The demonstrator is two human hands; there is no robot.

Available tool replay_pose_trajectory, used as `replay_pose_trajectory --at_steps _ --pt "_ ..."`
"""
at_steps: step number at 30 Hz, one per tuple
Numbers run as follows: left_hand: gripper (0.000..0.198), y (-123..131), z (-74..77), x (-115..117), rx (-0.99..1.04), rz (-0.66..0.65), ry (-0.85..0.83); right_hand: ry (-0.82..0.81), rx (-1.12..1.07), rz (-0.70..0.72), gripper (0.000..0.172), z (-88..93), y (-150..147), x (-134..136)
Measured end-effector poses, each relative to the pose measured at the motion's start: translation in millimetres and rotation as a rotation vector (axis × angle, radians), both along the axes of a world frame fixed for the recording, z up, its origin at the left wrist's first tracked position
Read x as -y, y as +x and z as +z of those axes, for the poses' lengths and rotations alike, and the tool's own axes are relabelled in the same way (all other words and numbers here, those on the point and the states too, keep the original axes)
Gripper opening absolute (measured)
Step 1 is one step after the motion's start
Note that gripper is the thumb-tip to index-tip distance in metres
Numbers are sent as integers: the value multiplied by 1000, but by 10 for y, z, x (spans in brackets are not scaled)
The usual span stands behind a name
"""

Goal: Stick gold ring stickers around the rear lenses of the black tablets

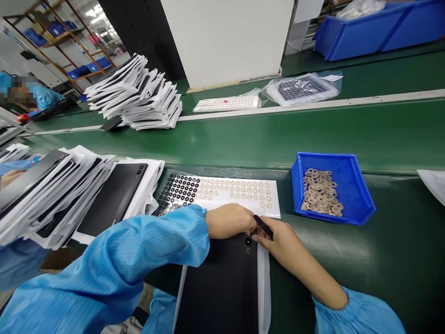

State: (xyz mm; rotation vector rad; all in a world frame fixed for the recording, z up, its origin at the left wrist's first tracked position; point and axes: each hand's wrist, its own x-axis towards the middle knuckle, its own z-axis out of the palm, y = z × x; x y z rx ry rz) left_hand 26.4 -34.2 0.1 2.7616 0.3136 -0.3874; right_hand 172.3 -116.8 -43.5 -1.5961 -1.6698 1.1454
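A black tablet back cover [222, 287] lies on white wrapping in front of me. My left hand [229, 220] is closed at its top right corner, the fingertips pressed together beside the camera hole; what they pinch is hidden. In my right hand [287, 241] is a slim black tool [264, 227], perhaps tweezers, gripped between thumb and fingers. Its tip meets my left fingertips, just above a round black ring [248, 241] on the cover. Behind my hands lies a white sheet [239, 190] with rows of pale rings, overlapping a sheet of black rings [179, 190].
A blue bin [358, 195] holding tan washers [321, 192] stands at right. On the left are wrapped tablet covers [113, 197] and a tall stack [69, 185]. Another stack [139, 93] sits across the green belt [243, 139]. A co-worker's hand [12, 176] shows far left.
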Motion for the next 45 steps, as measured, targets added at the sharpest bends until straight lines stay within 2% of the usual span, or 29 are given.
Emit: replay_pose_trajectory --at_steps 5,15,23,36,45 --pt "10 -20 -13 -6 7 -18 8 16 -8 -14 4 9 -8 5" --pt "5 -118 -142 23 148 -2 5 40 7 -13 9 -2 -9 -7" --pt "2 -146 -139 25 132 10 -3 46 18 1 7 -18 -11 4" --pt "3 -68 -86 -73 99 -112 3 50 -10 3 3 7 1 10" --pt "3 -96 -103 -79 96 -132 12 38 13 9 5 8 0 -10"
